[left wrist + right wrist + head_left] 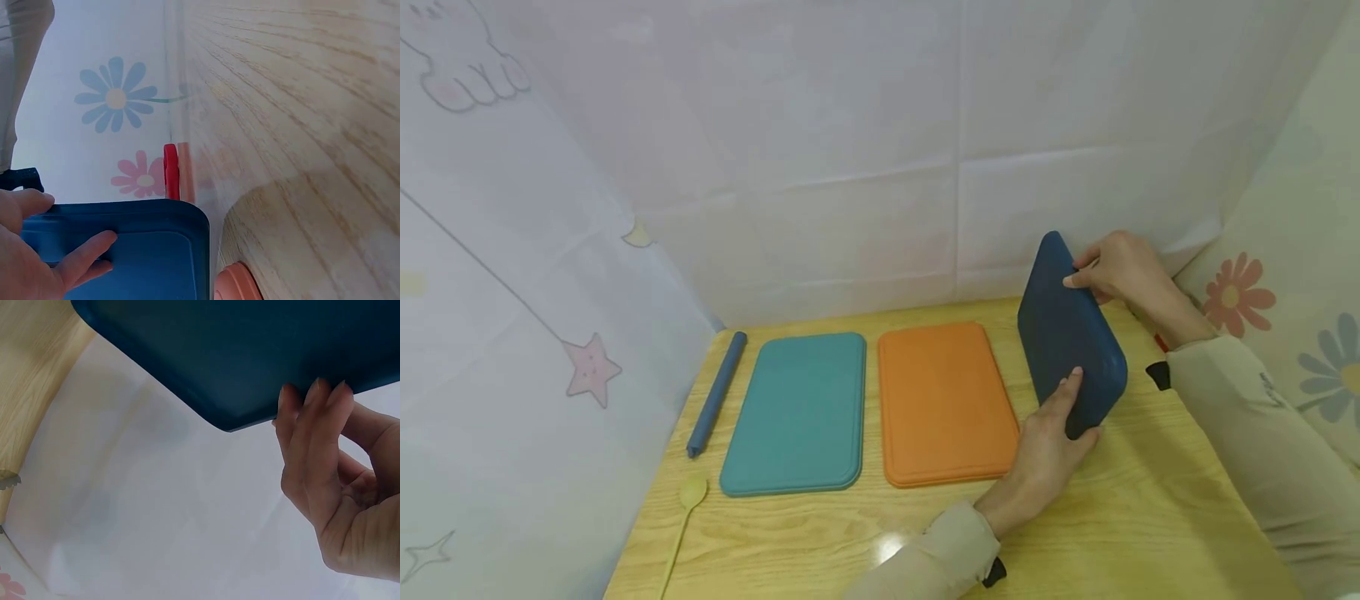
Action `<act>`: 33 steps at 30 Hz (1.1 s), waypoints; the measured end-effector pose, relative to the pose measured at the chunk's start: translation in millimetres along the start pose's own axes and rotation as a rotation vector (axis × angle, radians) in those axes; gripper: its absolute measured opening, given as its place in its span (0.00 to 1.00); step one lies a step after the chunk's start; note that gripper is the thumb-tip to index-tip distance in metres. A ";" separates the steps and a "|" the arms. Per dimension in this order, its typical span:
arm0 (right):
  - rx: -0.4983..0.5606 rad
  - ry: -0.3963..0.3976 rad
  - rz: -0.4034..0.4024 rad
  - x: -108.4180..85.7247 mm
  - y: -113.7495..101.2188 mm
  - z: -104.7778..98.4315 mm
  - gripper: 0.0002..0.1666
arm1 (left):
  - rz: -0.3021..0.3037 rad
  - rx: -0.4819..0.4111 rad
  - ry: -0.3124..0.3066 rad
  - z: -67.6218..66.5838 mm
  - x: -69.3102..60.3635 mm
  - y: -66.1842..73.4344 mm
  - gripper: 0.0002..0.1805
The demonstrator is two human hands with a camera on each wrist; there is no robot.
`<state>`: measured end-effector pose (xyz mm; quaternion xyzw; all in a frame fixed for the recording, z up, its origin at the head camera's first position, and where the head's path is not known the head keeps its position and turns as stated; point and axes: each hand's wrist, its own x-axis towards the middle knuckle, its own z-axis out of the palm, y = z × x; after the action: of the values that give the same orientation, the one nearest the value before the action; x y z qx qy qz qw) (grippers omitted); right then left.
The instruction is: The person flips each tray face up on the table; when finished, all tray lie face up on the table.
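Indoors, wooden table (1120,525) amid printed drapes (835,150), blue board (1060,325) in grip of left hand (1045,443) and right hand (1122,268)

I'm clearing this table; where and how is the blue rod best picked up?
Probably the middle of the blue rod, pinched across its width from above: it lies flat, long and narrow, with bare tabletop showing on both sides.

You have room on the near table (790,542) between the yellow spoon (693,491) and left sleeve (928,557) — farther right, the upended blue board (1060,329), your left hand (1040,454) and right hand (1123,268) block passage.
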<state>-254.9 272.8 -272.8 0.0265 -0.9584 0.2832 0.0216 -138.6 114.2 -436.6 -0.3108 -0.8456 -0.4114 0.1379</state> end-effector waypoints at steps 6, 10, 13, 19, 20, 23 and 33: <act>0.082 -0.008 0.018 3.7 -2.6 0.7 0.26 | 0.011 -0.009 0.029 -1.7 1.6 2.1 0.39; 0.144 -0.010 0.030 5.0 -2.1 0.6 0.25 | 0.025 -0.005 0.053 -5.6 4.9 5.2 0.36; 0.162 -0.007 0.034 4.5 -2.1 1.9 0.24 | 0.022 0.006 0.067 -7.8 6.4 7.6 0.34; 0.162 -0.013 0.045 3.9 -9.2 7.1 0.23 | -0.033 -0.022 0.065 -11.3 5.4 10.5 0.32; 0.162 -0.014 0.043 4.3 -10.8 7.9 0.23 | -0.046 -0.032 0.069 -12.1 5.5 10.8 0.32; 0.169 -0.015 0.039 6.4 -16.2 10.6 0.22 | -0.091 -0.079 0.075 -15.3 6.4 12.1 0.34; 0.235 -0.015 0.027 12.3 -25.8 27.1 0.20 | -0.188 -0.283 0.079 -21.9 7.2 11.0 0.35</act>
<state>-266.3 235.9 -280.9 0.0180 -0.9190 0.3938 0.0075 -137.6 105.2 -412.6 -0.2302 -0.7986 -0.5494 0.0866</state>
